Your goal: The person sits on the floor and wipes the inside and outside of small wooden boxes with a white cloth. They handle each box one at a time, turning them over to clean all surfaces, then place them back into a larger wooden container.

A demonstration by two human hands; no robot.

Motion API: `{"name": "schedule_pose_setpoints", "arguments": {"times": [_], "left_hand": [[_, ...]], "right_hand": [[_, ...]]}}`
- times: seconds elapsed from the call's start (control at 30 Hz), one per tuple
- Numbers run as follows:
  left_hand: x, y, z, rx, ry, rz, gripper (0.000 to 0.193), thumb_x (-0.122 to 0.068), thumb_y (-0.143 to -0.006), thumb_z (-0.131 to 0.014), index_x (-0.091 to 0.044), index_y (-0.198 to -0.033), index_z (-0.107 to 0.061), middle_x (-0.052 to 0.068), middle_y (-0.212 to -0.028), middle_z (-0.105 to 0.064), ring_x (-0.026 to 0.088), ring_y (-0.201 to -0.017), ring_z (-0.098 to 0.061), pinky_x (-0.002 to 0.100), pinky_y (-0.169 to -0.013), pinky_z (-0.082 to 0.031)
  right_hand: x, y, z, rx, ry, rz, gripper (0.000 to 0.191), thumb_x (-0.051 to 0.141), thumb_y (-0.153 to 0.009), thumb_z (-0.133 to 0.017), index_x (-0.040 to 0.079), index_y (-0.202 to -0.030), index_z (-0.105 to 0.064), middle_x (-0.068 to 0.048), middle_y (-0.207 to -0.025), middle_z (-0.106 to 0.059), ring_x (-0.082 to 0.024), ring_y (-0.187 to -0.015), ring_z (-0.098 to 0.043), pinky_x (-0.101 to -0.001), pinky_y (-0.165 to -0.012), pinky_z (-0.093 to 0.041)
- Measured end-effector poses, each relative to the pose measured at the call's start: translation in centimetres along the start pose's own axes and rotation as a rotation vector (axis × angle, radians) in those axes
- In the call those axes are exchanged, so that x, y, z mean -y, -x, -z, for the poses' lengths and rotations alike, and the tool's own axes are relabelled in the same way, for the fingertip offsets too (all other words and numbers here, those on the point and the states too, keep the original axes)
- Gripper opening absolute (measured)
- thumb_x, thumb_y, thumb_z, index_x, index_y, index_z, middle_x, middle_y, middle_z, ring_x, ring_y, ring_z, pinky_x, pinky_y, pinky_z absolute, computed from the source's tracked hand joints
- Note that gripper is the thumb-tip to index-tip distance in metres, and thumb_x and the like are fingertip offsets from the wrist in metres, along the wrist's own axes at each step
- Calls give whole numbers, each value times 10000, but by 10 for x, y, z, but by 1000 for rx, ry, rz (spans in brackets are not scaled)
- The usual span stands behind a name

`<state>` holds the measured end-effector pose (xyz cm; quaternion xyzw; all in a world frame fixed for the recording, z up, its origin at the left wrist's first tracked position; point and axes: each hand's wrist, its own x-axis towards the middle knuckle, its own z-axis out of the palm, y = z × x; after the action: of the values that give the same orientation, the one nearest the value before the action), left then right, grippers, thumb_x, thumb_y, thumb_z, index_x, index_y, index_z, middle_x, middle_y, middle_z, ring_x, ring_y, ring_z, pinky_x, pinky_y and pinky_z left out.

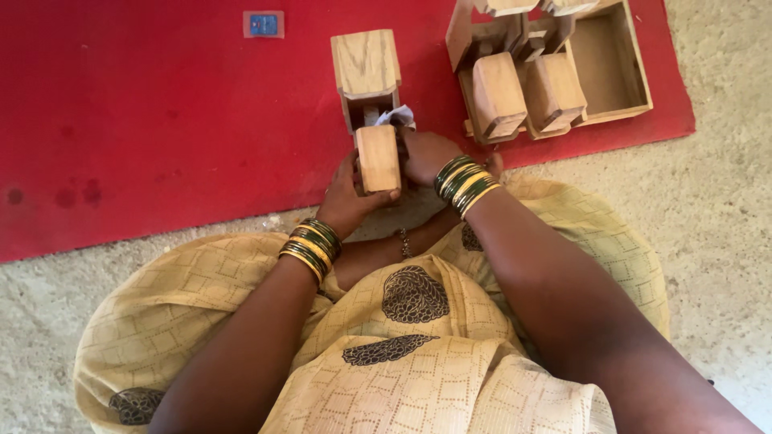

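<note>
block: small wooden block point(378, 157), upright-ish, near edge of the red mat point(161, 120), centre of scene; its far end meets the open underside of the wooden box point(366, 68)
left hand: left hand point(347, 197) wraps the block from the left, thumb over its near end, fingers curled shut on it
right hand: right hand point(428, 157) sits just right of the block, fingers bent in toward it and the box opening; whether it pinches the cloth or only presses the block, cannot tell
cloth: white scrap point(396, 117) pokes out at the box opening, just beyond the right hand's fingertips, touching the box
box: light wood, grain on top, lies on the mat just beyond the block
bangles: green-and-gold stacks on both wrists, left point(310, 247) and right point(465, 183)
tray: open wooden tray point(611, 68) far right on the mat, well apart from the hands; left half holds two similar wooden pieces point(523, 95) side by side, right half shows bare base
tag: small blue square point(264, 25) on the mat, far left of the box
mat: red, a few dark spots at left; right corner ends near the tray
floor: rough pale floor point(716, 209) around the mat
clothing: yellow patterned cloth point(418, 354) over the lap, near edge of view
</note>
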<state>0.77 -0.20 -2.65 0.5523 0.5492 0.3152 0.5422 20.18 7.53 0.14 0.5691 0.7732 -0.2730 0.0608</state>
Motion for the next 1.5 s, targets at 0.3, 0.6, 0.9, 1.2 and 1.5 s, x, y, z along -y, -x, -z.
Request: {"name": "schedule_pose_setpoints", "arguments": {"times": [0.3,0.6,0.9,1.2,1.5], "left_hand": [[0,0,-1,-15,25,-16,1120,-355,-703,-900,6,-1549,-261,219,-1473,-517,301,-1345,-564,395,-1077,-510],[1,-1,-4,-75,238,-137,1063,-286,-785,-855,12,-1590,-228,251,-1533,-401,338,-1400,-508,434,-1115,-499],[-4,0,-3,-23,124,-92,1167,-277,-707,-907,3,-1575,-180,214,-1480,-475,302,-1365,-524,412,-1122,-473],[1,-5,-8,26,297,-66,1121,-240,-661,-875,21,-1552,-247,219,-1470,-529,302,-1323,-586,409,-1082,-534],[-3,-2,-9,-62,-108,-81,1162,-395,-689,-894,45,-1552,-254,278,-1451,-504,353,-1327,-552,417,-1104,-464]], "right_hand": [[8,2,9,-193,-416,131,357,194,-903,-617,31,-1215,-670,-257,-1117,-708,-412,-1044,-675,-480,-907,-546],[-1,-13,8,-369,-183,643,464,277,-1116,-387,-15,-1422,-577,-296,-1333,-639,-380,-1198,-611,-443,-1045,-496],[11,-11,19,65,-455,-173,743,622,-1045,-305,5,-1218,-682,-260,-1116,-718,-386,-1049,-691,-485,-975,-497],[33,19,44,-444,-37,-4,345,422,-996,-568,121,-1122,-680,-191,-950,-719,-405,-879,-703,-548,-788,-567],[44,21,31,-432,-96,85,421,364,-993,-562,128,-1341,-575,-231,-1156,-641,-465,-858,-673,-565,-778,-543]]}}
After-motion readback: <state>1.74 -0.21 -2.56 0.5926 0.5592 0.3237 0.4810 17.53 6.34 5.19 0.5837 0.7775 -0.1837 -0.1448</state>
